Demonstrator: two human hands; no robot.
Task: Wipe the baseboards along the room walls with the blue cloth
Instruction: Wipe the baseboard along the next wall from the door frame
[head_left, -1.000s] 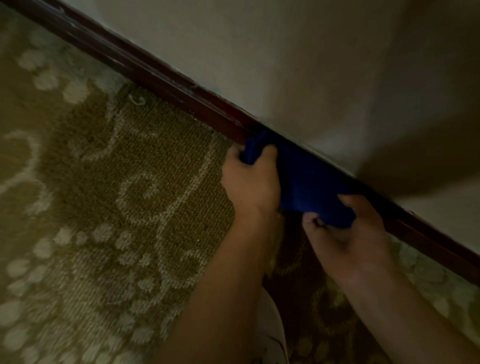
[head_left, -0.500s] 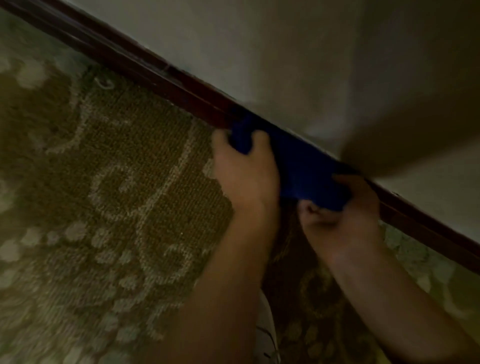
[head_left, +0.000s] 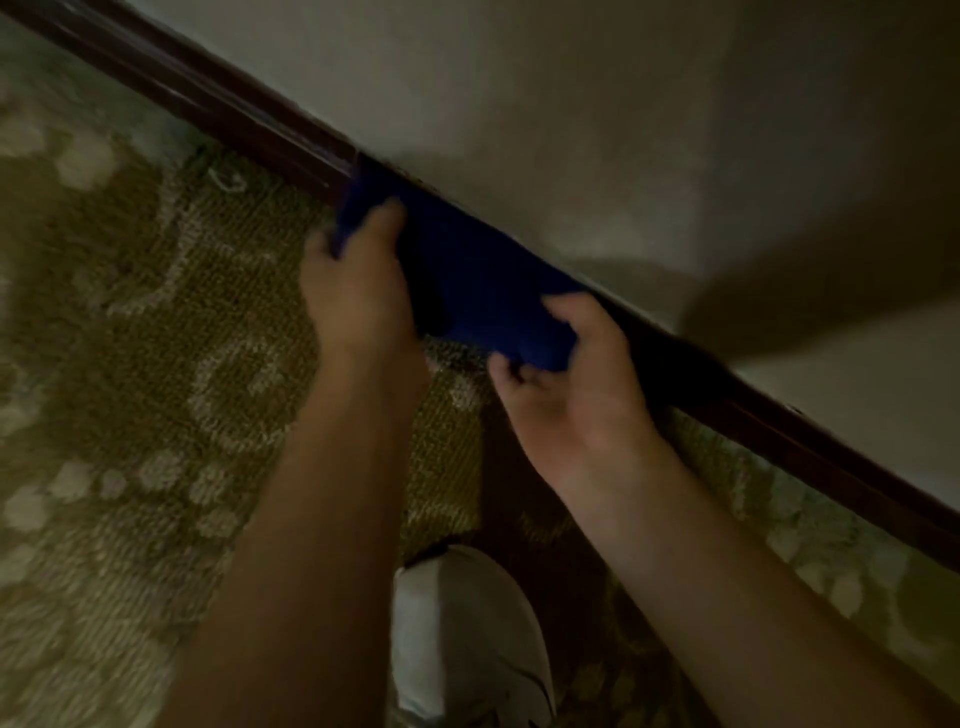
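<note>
dim patterned carpet (head_left: 130, 322) meets the dark baseboard (head_left: 218, 98), where our left hand (head_left: 358, 291) and right hand (head_left: 576, 384) grip the soft, limp blue cloth (head_left: 467, 280) by its two ends, fingers curled round it, stretching it flat against the wood.

You have nothing to read here: no text, label, brand, number or sign shows on any surface around your hands. The white shoe (head_left: 467, 639) below and between your forearms carries dark lines along its side, but the dim, blurred picture does not let you tell them as letters or a logo.
</note>
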